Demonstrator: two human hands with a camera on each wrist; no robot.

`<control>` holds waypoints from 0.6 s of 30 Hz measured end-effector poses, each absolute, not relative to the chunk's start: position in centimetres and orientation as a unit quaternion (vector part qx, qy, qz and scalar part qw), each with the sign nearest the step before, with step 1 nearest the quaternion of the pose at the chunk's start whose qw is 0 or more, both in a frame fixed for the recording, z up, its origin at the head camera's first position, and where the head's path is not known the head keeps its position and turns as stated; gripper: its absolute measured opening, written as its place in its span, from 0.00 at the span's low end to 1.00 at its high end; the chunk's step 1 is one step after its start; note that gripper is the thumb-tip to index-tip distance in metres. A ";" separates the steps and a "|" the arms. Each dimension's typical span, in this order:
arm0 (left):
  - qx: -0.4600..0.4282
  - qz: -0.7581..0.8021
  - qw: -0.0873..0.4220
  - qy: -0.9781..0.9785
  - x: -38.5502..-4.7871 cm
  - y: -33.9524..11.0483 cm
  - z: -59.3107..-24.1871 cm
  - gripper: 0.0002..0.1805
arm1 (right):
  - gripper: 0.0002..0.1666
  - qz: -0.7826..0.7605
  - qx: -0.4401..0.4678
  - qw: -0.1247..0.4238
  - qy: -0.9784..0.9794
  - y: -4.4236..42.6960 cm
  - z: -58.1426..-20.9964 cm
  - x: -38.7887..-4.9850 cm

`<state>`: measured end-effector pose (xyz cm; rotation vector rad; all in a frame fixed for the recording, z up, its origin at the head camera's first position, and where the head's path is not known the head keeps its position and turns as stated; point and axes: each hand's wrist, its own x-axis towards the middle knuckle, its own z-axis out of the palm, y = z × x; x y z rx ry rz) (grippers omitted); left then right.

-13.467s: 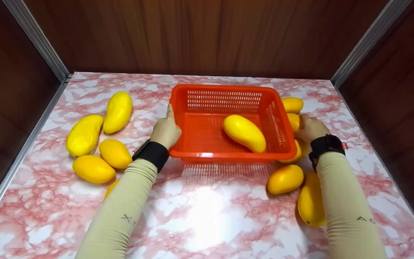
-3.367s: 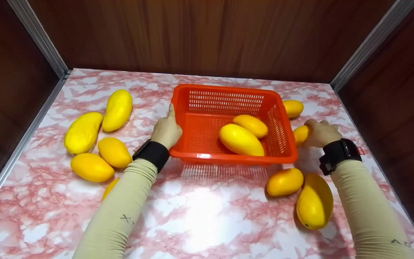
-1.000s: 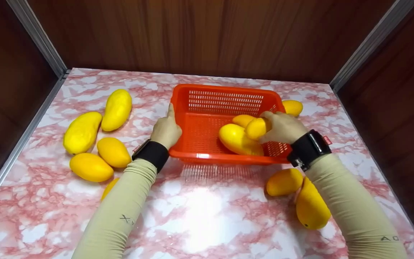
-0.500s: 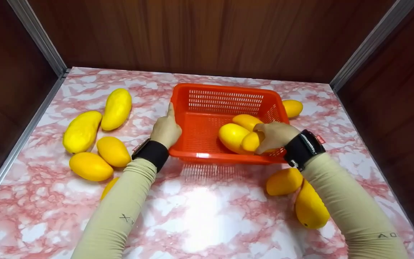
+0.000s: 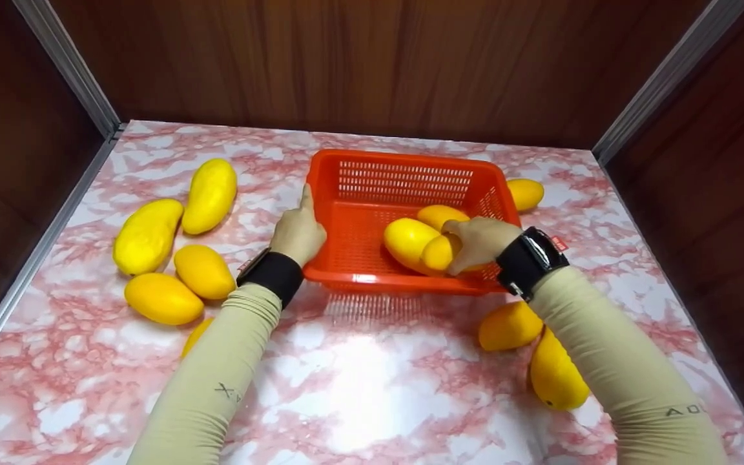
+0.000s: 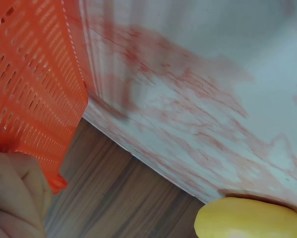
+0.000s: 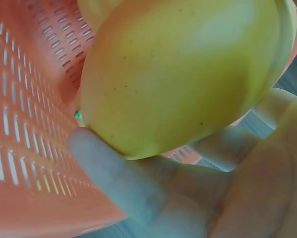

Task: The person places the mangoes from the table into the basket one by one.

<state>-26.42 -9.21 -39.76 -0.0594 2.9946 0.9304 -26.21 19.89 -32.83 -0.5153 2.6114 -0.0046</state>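
Observation:
A red perforated plastic basket (image 5: 362, 279) stands on the marbled table. My left hand (image 5: 298, 236) grips its left rim, index finger stretched along the edge; in the left wrist view, curled fingers (image 6: 17, 191) meet the basket wall. Inside the basket's right half, my right hand (image 5: 485, 240) holds a small mango (image 5: 438, 253) between thumb and fingers. That mango fills much of the right wrist view, fingers (image 7: 123, 173) below it. Against it lies a larger yellow mango (image 5: 404, 237), and behind is another small mango (image 5: 440, 214), partly covered by the hand.
Left of the basket lie several mangoes, among them a long yellow one (image 5: 210, 196); the left sleeve partly hides another (image 5: 197, 336). One mango (image 5: 526, 194) sits behind the basket's right side. Two more, one small (image 5: 509, 326), lie near the right forearm. Wooden panels (image 5: 359, 64) enclose the table.
The right hand took a small mango from the table right of the basket and brought it inside. Lately it has shifted left and down, nudging the larger mango left. The left hand stays put.

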 end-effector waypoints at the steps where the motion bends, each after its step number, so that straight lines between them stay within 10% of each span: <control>1: -0.018 0.298 0.003 0.955 -26.4 -9.2 -39.8 0.42 | 0.45 0.000 -0.189 0.239 0.953 19.8 -32.8 -26.2; 18: -0.011 0.297 -0.011 0.955 -26.2 -9.3 -39.9 0.41 | 0.53 0.029 -0.166 0.313 0.935 18.4 -32.9 -26.5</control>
